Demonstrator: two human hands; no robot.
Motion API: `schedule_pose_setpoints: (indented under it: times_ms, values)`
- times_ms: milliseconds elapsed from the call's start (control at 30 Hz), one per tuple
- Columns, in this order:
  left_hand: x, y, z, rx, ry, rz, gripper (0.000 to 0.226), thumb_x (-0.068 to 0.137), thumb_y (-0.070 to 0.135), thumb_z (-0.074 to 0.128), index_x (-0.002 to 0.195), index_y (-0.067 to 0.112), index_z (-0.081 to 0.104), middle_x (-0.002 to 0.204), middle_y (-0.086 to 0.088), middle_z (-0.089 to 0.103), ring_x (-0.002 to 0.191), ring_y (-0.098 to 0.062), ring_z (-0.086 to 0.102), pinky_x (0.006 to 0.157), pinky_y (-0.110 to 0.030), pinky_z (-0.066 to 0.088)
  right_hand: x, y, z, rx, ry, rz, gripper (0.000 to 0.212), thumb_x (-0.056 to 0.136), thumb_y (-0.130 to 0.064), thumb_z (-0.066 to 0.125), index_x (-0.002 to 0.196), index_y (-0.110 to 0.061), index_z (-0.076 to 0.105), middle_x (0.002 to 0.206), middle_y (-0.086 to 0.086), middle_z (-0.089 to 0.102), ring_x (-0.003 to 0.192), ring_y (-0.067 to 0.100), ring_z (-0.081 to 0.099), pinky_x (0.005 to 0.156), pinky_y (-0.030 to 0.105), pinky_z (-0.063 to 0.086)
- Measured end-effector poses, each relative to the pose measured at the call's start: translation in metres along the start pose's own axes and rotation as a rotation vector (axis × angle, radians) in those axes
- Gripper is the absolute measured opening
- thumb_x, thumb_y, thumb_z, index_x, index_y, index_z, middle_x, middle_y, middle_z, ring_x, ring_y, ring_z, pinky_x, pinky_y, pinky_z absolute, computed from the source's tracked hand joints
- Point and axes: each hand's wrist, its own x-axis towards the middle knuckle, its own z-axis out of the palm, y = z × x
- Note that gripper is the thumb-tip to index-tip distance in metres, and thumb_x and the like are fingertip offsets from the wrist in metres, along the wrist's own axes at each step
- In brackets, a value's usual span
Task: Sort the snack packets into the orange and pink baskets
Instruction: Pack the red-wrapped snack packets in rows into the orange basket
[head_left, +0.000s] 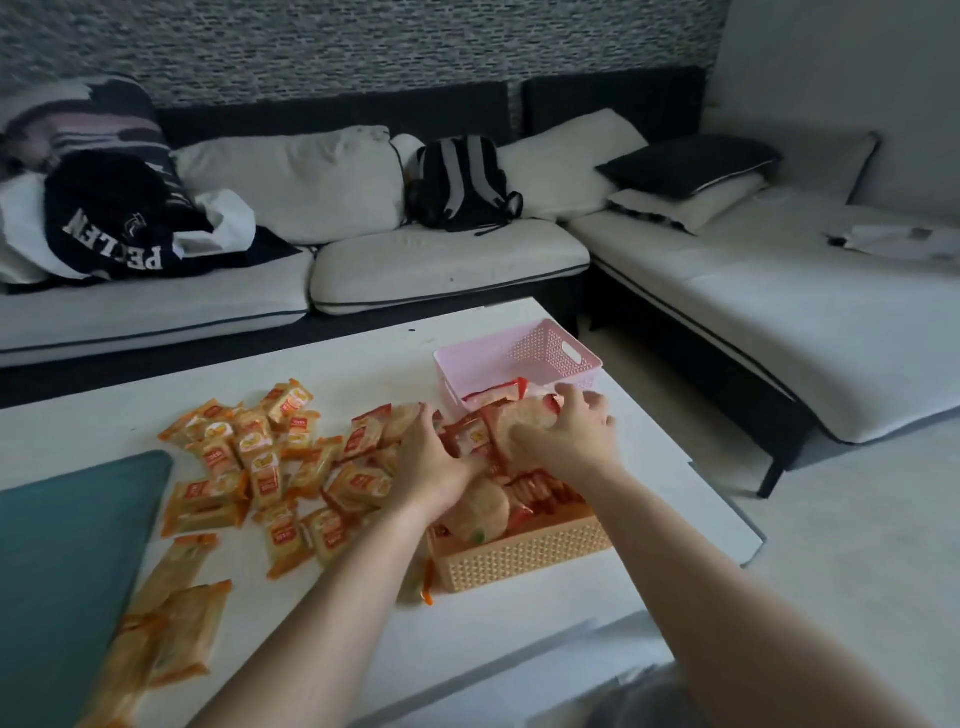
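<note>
A pink basket (550, 345) stands at the far right of the white table (363, 348), with a red-edged packet (493, 397) inside it. Nearer to me sits an orange basket (524, 558) filled with red-edged packets (540, 491). Between the two baskets, both hands press on a bunch of red-edged packets (475, 434): my left hand (431, 462) grips its left side and my right hand (576, 431) its right side. Several orange packets (260, 467) lie scattered over the table to the left.
A teal cushion (67, 561) covers the table's near left corner, with more orange packets (166, 623) beside it. Behind the table runs a white corner sofa (447, 260) with pillows, a dark backpack (462, 182) and clothes (109, 223).
</note>
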Motion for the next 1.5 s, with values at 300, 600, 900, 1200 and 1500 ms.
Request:
schedule_pose_setpoints:
  times_ms: [300,600,900,1200,1500]
  values:
    - [-0.008,-0.008,-0.007,-0.093,0.131,0.079,0.075,0.087,0.054,0.073,0.15,0.024,0.044,0.151,0.004,0.049,0.139,-0.017,0.045,0.106,-0.032,0.04,-0.001,-0.006,0.001,-0.095,0.026,-0.151,0.087,0.077,-0.056,0.073,0.15,-0.029,0.033,0.153,0.007,0.031,0.142,0.032,0.024,0.115,0.051,0.033]
    - [-0.012,-0.012,-0.026,0.218,0.094,0.225,0.039,0.087,0.037,0.078,0.122,0.027,0.065,0.118,0.012,0.065,0.11,-0.009,0.059,0.084,-0.025,0.046,-0.004,-0.016,0.002,-0.152,0.184,-0.277,0.062,0.089,-0.04,0.064,0.146,-0.026,0.043,0.153,0.005,0.038,0.14,0.029,0.03,0.111,0.045,0.035]
    - [-0.022,-0.007,-0.012,0.41,-0.048,0.231,0.008,0.091,0.038,0.071,0.097,0.033,0.073,0.099,0.016,0.071,0.091,-0.006,0.065,0.073,-0.026,0.051,0.002,-0.018,0.005,-0.149,0.257,-0.414,0.031,0.091,-0.027,0.061,0.121,-0.024,0.066,0.127,0.001,0.061,0.118,0.024,0.053,0.095,0.038,0.048]
    - [-0.033,-0.024,-0.067,0.04,0.108,0.061,0.01,0.084,0.026,0.079,0.085,0.027,0.069,0.081,0.008,0.071,0.078,-0.011,0.068,0.062,-0.025,0.048,-0.009,-0.031,0.021,-0.213,-0.27,-0.561,0.025,0.098,-0.015,0.055,0.116,-0.021,0.071,0.093,-0.009,0.068,0.069,0.0,0.059,0.056,0.011,0.042]
    - [-0.048,-0.035,-0.043,-0.057,-0.054,0.113,0.032,0.088,0.014,0.076,0.109,0.034,0.062,0.074,-0.002,0.064,0.061,-0.014,0.066,0.056,-0.044,0.061,-0.02,-0.026,0.048,-0.155,-0.623,-0.223,0.039,0.097,0.0,0.042,0.127,-0.013,0.062,0.1,0.009,0.073,0.08,0.028,0.077,0.074,0.046,0.065]
